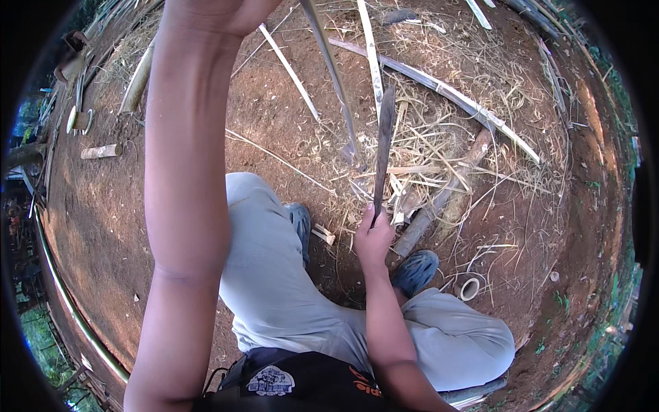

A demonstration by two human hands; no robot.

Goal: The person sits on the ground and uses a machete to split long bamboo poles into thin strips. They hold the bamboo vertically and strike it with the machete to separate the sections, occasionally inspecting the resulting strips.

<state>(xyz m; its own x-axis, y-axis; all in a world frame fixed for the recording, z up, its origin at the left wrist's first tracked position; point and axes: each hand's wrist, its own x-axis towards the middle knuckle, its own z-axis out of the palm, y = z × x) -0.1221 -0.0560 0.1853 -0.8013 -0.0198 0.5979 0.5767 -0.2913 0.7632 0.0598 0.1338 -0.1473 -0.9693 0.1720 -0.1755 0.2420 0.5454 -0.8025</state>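
My right hand (375,237) is closed around the handle of a long, dark-bladed machete (385,141), whose blade points up and away from me. My left arm stretches forward along the left side. Only the base of my left hand (237,12) shows at the top edge; its fingers are out of the picture. Just right of that hand, a long bamboo strip (334,75) comes down from the top edge, its lower end near the ground left of the blade. Whether my left hand holds it is hidden.
Bamboo shavings (432,141) cover the brown soil beyond my feet, around a short log (443,206). A split bamboo length (453,93) lies behind. Right of my shoe is a hollow bamboo piece (469,289); another short piece (101,151) lies left. A person (72,58) is at far left.
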